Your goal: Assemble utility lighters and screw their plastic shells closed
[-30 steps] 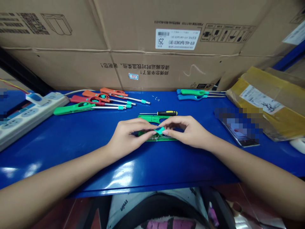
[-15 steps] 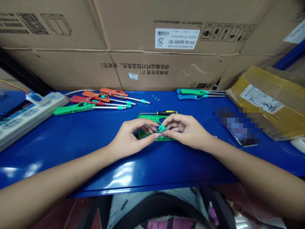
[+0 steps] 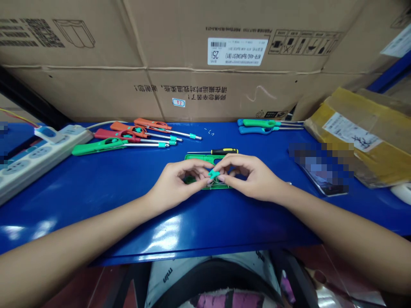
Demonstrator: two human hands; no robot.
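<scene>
Both hands meet over a green lighter body (image 3: 201, 158) that lies open on the blue table (image 3: 96, 188). My left hand (image 3: 175, 184) and my right hand (image 3: 248, 177) each pinch a small teal plastic piece (image 3: 212, 174) between fingertips, just above the green body. A thin wire or spring shows under the piece. A screwdriver (image 3: 221, 151) with a black and yellow handle lies right behind the green body.
Several long lighters, orange, red and green (image 3: 128, 137), lie at the back left, two more, green and blue (image 3: 260, 126), at the back right. A white power strip (image 3: 35, 154) is at the left, a blurred phone (image 3: 321, 169) and a yellow taped parcel (image 3: 362, 132) at the right. Cardboard boxes (image 3: 192, 64) wall the back.
The teal piece has shifted slightly left and up between my fingertips. Both hands have drawn a little closer together over the green body.
</scene>
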